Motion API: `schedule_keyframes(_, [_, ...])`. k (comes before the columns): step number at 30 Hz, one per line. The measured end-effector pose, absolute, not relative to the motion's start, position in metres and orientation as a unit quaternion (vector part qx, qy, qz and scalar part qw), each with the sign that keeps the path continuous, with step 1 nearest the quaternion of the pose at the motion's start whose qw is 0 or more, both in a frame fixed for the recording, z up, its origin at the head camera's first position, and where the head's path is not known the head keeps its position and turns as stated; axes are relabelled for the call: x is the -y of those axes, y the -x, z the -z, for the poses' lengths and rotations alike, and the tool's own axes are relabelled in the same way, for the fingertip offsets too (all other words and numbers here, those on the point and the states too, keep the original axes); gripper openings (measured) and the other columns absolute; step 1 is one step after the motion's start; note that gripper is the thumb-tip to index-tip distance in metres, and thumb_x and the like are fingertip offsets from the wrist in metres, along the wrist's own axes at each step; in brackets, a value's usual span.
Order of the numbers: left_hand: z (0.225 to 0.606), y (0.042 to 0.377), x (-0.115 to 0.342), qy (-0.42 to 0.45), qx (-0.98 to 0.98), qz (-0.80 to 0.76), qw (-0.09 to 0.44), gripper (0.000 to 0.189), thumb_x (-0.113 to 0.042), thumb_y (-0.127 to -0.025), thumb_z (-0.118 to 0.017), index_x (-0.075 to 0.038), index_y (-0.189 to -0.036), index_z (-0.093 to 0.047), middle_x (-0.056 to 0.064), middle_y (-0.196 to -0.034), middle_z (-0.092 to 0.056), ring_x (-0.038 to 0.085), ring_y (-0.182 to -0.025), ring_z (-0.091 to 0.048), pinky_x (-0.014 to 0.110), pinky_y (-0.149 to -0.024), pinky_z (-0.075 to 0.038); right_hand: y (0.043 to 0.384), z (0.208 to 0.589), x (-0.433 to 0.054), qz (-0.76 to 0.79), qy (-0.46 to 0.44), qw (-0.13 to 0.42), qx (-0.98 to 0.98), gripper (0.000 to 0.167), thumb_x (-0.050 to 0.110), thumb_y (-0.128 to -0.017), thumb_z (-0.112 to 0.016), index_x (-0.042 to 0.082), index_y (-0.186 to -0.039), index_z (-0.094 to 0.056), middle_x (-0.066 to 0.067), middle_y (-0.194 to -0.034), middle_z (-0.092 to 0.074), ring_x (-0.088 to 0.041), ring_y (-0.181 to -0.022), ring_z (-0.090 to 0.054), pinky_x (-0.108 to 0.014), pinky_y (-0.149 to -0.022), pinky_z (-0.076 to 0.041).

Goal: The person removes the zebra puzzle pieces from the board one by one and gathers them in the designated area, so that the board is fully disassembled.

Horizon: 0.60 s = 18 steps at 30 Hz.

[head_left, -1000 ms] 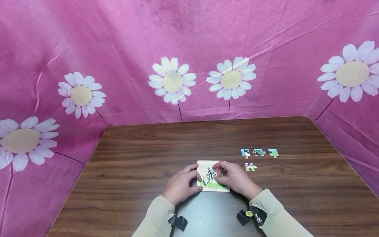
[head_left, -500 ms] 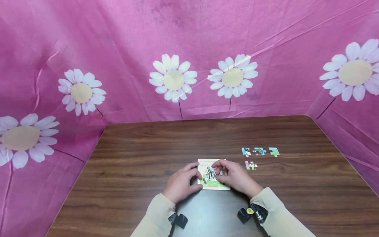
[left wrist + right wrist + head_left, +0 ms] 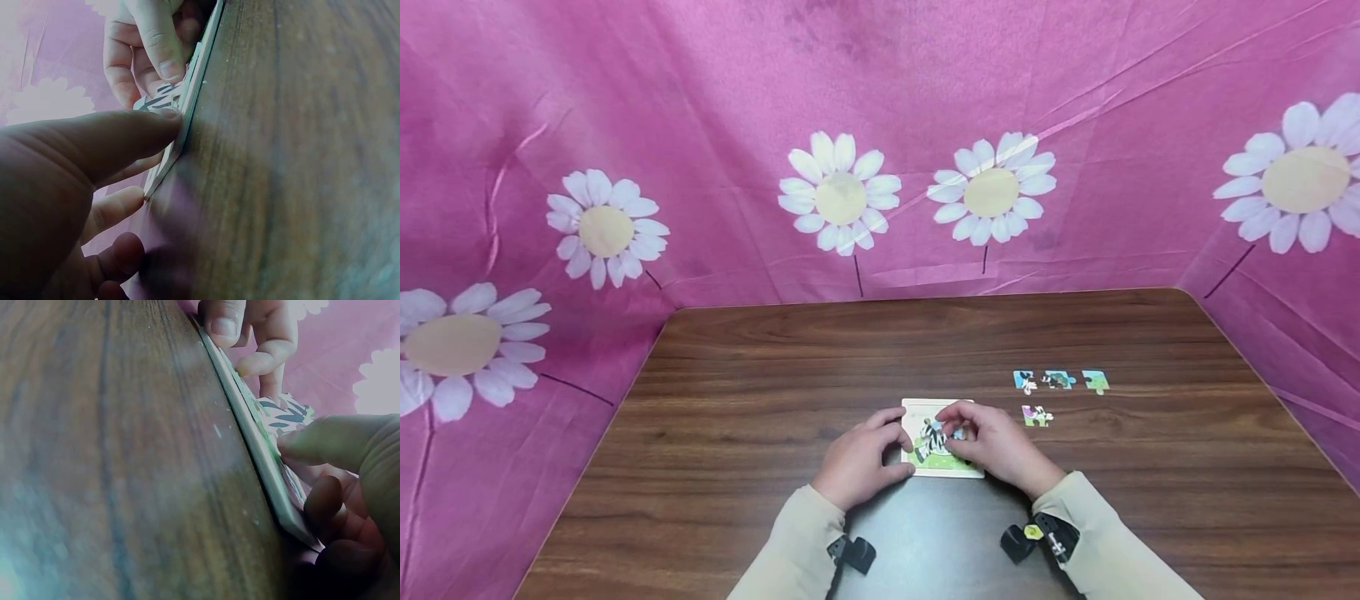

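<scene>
A small jigsaw puzzle board (image 3: 917, 413) with a pale border and a green lower strip lies on the table between the two hands. My left hand (image 3: 859, 462) holds its left side, thumb at the near corner and index finger at the far one. Over the right half, my right hand (image 3: 1002, 448) pinches a zebra-striped puzzle piece (image 3: 289, 415) between thumb and fingers. That piece tilts up from the board in both wrist views. The fingers of my right hand hide much of the board's right side.
Several loose puzzle pieces lie to the right: a blue one (image 3: 1024, 382), a dark-patterned one (image 3: 1059, 380), a green one (image 3: 1095, 382) and a pink-and-green one (image 3: 1037, 416). Beyond the brown wooden table (image 3: 775, 367) hangs a pink cloth (image 3: 722, 167) with daisies.
Both hands keep nearly the same place at the board, with only a slight shift of the right fingers. Table and cloth sit a little higher in the head view.
</scene>
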<state>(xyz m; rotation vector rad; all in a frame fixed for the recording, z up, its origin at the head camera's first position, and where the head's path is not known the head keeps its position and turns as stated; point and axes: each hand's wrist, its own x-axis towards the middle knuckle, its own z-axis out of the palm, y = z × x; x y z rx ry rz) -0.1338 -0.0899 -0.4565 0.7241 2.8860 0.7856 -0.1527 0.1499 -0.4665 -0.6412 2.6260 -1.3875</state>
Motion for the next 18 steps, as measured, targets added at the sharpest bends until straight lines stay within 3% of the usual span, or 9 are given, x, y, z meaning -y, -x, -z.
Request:
schedule_keyframes(9, [0.4566,0.1338,0.0902,-0.237,-0.937,-0.255,0.033,0.022,-0.036,-0.080,-0.082,-0.027,-0.092,-0.066,-0.002,-0.145,-0.055,0.027,-0.117,-0.063,0.041,-0.084,-0.052,0.1541,0.4679,-0.1497,0.472,0.196,0.039,-0.858,0.027,0.007,-0.082,-0.078,0.010,-0.108,-0.070,0.009,-0.083,-0.065,-0.004,-0.060,-0.050,-0.023,-0.053,-0.042])
schedule_keyframes(18, [0.4552,0.1342,0.0893,-0.232,-0.938,-0.254,0.037,0.022,-0.037,-0.080,-0.082,-0.028,-0.092,-0.067,-0.001,-0.144,-0.054,0.026,-0.115,-0.064,0.041,-0.082,-0.052,0.1539,0.4666,-0.1537,0.496,0.176,0.032,-0.850,0.029,0.008,-0.080,-0.081,0.007,-0.107,-0.071,0.007,-0.076,-0.060,-0.004,-0.055,-0.046,-0.023,-0.049,-0.037])
